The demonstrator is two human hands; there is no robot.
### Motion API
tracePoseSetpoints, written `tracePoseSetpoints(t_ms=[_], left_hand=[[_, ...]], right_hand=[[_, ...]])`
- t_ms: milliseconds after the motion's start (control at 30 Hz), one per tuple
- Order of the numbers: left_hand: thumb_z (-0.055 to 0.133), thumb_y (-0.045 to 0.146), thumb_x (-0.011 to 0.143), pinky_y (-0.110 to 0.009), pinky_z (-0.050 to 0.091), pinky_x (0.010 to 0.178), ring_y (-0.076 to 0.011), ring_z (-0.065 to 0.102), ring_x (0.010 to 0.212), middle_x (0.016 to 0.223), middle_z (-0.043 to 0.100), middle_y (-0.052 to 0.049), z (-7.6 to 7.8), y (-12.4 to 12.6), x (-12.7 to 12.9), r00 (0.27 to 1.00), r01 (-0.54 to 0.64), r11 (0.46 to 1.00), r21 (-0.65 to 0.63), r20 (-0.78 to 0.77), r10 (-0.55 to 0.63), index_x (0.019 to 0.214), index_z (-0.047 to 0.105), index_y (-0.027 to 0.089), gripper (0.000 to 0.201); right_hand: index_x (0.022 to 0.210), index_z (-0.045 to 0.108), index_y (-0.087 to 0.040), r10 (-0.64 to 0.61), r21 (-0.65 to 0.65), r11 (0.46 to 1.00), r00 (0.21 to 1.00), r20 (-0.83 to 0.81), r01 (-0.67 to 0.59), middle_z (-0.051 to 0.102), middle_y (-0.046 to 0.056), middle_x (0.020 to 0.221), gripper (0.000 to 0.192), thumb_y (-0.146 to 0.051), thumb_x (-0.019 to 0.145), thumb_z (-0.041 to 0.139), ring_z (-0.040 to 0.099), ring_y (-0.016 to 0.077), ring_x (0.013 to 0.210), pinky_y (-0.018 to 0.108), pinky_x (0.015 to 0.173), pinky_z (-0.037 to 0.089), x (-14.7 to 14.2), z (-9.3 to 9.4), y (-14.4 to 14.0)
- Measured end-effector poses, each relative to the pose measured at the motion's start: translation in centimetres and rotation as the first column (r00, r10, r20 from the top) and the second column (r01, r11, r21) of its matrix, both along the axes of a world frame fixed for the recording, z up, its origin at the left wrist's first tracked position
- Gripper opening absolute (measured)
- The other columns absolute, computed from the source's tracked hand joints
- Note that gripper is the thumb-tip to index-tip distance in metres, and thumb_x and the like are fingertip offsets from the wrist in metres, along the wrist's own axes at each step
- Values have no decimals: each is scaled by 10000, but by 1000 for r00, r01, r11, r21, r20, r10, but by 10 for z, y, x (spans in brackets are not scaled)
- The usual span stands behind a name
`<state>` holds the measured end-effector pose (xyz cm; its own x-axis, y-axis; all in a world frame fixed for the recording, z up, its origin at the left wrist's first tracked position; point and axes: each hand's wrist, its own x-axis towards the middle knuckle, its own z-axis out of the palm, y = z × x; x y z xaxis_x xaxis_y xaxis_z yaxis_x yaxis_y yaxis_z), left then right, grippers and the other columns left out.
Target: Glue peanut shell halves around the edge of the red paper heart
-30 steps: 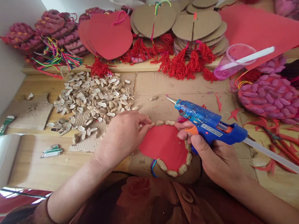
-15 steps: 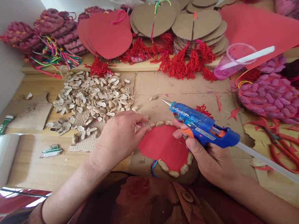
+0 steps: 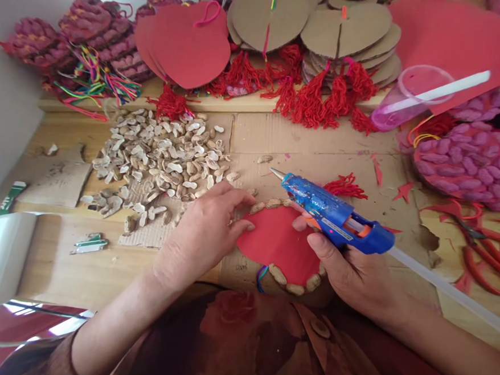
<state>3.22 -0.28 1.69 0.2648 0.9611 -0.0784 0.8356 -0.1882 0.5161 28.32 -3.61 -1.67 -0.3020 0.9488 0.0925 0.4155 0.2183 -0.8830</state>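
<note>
wall: white, left | table: light wood | light: bright daylight

the right hand has tipped the glue gun flatter and drawn it left, its nozzle now nearer the shell on the cardboard. the left hand has loosened: its fingers have left the shell rim and lie spread on the red heart.

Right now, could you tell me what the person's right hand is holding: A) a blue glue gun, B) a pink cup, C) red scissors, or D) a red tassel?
A: the right hand grips the blue glue gun, its nozzle over the red heart.
</note>
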Motion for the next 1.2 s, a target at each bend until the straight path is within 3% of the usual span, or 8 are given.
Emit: tracePoseSetpoints(t_ms=[300, 500, 733, 900, 1200], left_hand=[[760, 91, 815, -311, 554, 805, -181, 677, 842, 966, 703, -29, -4, 0, 2, 998, -26, 999, -24, 59, 27, 1008, 733, 209, 228], [770, 80, 810, -308, 548, 801, -176, 673, 837, 957, 699, -28, -5, 0, 2, 998, -28, 999, -28, 60, 30, 1003, 739, 200, 229], [784, 104, 807, -299, 548, 785, -170, 673, 817, 933, 710, -24, -6, 0, 2, 997, -40, 999, -36, 59, 42, 997, 751, 203, 217], [790, 170, 818, -273, 539, 744, -156, 683, 784, 909, 731, -15, -5, 4, 2, 992, -53, 996, -68, 109, 60, 977, 763, 200, 164], [719, 204, 866, -302, 500, 710, -172, 684, 759, 856, 740, -5, -6, 4, 6, 994, -90, 996, -23, 53, 91, 915, 776, 221, 77]], right_hand=[[1206, 664, -303, 4, 29, 1000, 999, 47, -6, 724, 37, 1224, 203, -277, 1021, 586, 647, 254, 1232, 427, 1062, 504, 1, -3, 2], [1204, 648, -295, -1, 4, 1000, 1000, 22, 1, 717, 36, 1208, 191, -275, 1026, 579, 647, 230, 1237, 371, 1035, 531, -1, -2, 1], [1206, 626, -283, -8, -9, 1000, 1000, 9, 8, 715, 42, 1206, 191, -266, 1018, 594, 656, 232, 1241, 346, 985, 565, -1, -1, 1], [1205, 640, -281, -6, -38, 999, 1000, -20, 6, 713, 32, 1194, 188, -270, 1025, 587, 641, 220, 1268, 344, 1040, 534, -1, -4, 1], [1185, 667, -292, -24, 45, 999, 1000, 4, 24, 738, 11, 1165, 178, -283, 1018, 604, 687, 212, 1197, 337, 1027, 556, -1, -5, 1]])
